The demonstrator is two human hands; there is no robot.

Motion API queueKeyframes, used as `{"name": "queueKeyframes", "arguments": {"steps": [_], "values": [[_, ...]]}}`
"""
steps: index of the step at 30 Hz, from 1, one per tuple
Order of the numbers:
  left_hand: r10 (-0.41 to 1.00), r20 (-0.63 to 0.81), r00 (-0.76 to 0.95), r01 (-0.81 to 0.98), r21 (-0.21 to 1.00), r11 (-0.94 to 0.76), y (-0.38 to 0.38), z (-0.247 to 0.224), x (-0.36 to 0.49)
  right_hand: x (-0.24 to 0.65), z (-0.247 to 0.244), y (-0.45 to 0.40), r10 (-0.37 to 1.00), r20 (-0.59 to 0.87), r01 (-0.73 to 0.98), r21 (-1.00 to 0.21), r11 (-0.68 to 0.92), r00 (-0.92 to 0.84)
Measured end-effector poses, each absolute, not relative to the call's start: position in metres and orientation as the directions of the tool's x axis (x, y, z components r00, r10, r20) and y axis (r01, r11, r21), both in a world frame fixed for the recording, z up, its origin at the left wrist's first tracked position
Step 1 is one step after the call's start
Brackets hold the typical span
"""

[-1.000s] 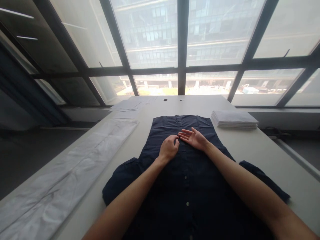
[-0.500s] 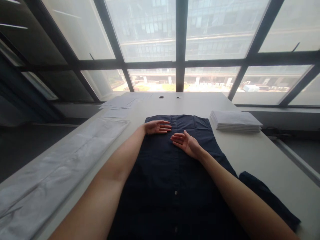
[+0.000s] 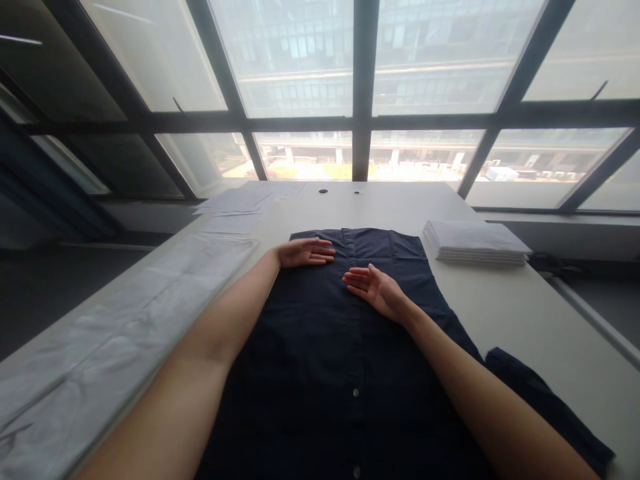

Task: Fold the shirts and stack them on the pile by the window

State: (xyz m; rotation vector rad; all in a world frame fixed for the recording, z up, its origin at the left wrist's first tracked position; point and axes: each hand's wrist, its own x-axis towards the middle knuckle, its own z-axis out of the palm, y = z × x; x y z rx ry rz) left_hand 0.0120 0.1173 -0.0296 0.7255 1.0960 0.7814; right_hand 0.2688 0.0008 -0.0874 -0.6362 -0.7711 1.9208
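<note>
A dark navy button-up shirt lies spread over the white table, its button strip running down the middle with round buttons showing. Over the shirt's far left part is my left hand, fingers stretched out and pointing right. My right hand is over the middle, just right of the button strip, with its palm turned partly up and fingers extended to the left. Neither hand grips anything; whether they touch the cloth I cannot tell. A dark sleeve sticks out at the right.
On the left, a whitish garment or cloth in clear wrapping lies along the table. Paper sheets rest behind it. A stack of folded white cloth or paper stands at the right. Large windows rise beyond the far edge.
My left hand has slid slightly left, away from the button strip. The right hand has barely moved, and the gap between the hands is a little wider.
</note>
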Motion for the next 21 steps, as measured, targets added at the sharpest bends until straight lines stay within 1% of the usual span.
{"name": "queueKeyframes", "arguments": {"steps": [1, 2, 3, 4, 6, 7, 8, 10, 11, 12, 13, 15, 16, 17, 19, 21], "values": [[0.901, -0.417, 0.122, -0.262, 0.862, 0.434, 0.125, -0.027, 0.008, 0.269, -0.087, 0.000, 0.897, -0.110, -0.567, -0.740, -0.362, -0.428], [0.937, -0.350, 0.002, -0.315, 0.889, 0.333, 0.134, -0.024, 0.006, 0.269, -0.086, 0.000, 0.896, -0.108, -0.565, -0.742, -0.361, -0.430], [0.951, -0.298, -0.082, -0.342, 0.905, 0.254, 0.142, -0.021, 0.004, 0.269, -0.086, 0.000, 0.896, -0.107, -0.565, -0.743, -0.360, -0.430], [0.956, -0.267, -0.123, -0.351, 0.912, 0.210, 0.149, -0.018, 0.004, 0.269, -0.085, 0.000, 0.897, -0.107, -0.566, -0.742, -0.360, -0.430], [0.964, -0.243, -0.112, -0.355, 0.915, 0.189, 0.155, -0.016, 0.007, 0.269, -0.084, 0.000, 0.896, -0.112, -0.569, -0.737, -0.365, -0.430], [0.967, -0.249, -0.048, -0.338, 0.915, 0.219, 0.154, -0.017, 0.010, 0.269, -0.084, 0.000, 0.894, -0.115, -0.569, -0.734, -0.370, -0.432], [0.959, -0.280, 0.054, -0.291, 0.914, 0.283, 0.152, -0.019, 0.015, 0.268, -0.084, 0.000, 0.892, -0.117, -0.569, -0.732, -0.374, -0.437], [0.875, -0.398, 0.277, -0.089, 0.896, 0.436, 0.147, -0.026, 0.027, 0.268, -0.085, 0.001, 0.888, -0.115, -0.570, -0.729, -0.380, -0.445], [0.838, -0.438, 0.324, 0.027, 0.890, 0.455, 0.146, -0.029, 0.034, 0.268, -0.085, 0.001, 0.888, -0.112, -0.572, -0.727, -0.380, -0.447], [0.843, -0.437, 0.314, 0.111, 0.898, 0.425, 0.147, -0.032, 0.042, 0.268, -0.086, 0.001, 0.888, -0.108, -0.574, -0.726, -0.378, -0.448], [0.886, -0.388, 0.255, 0.150, 0.921, 0.360, 0.151, -0.034, 0.050, 0.268, -0.086, 0.002, 0.887, -0.106, -0.575, -0.726, -0.377, -0.449], [0.976, -0.198, 0.096, 0.158, 0.971, 0.181, 0.164, -0.035, 0.066, 0.268, -0.086, 0.002, 0.886, -0.103, -0.574, -0.726, -0.378, -0.453], [0.993, -0.111, 0.029, 0.152, 0.983, 0.105, 0.171, -0.034, 0.073, 0.268, -0.086, 0.001, 0.885, -0.101, -0.574, -0.727, -0.378, -0.455], [0.998, -0.055, -0.010, 0.150, 0.987, 0.056, 0.177, -0.032, 0.079, 0.268, -0.085, 0.001, 0.884, -0.099, -0.573, -0.727, -0.378, -0.457], [1.000, 0.004, -0.023, 0.167, 0.986, 0.000, 0.183, -0.029, 0.089, 0.268, -0.085, 0.001, 0.883, -0.097, -0.573, -0.728, -0.378, -0.459], [0.999, 0.042, 0.024, 0.209, 0.977, -0.046, 0.176, -0.026, 0.093, 0.267, -0.084, 0.001, 0.884, -0.104, -0.569, -0.729, -0.380, -0.457]]}}
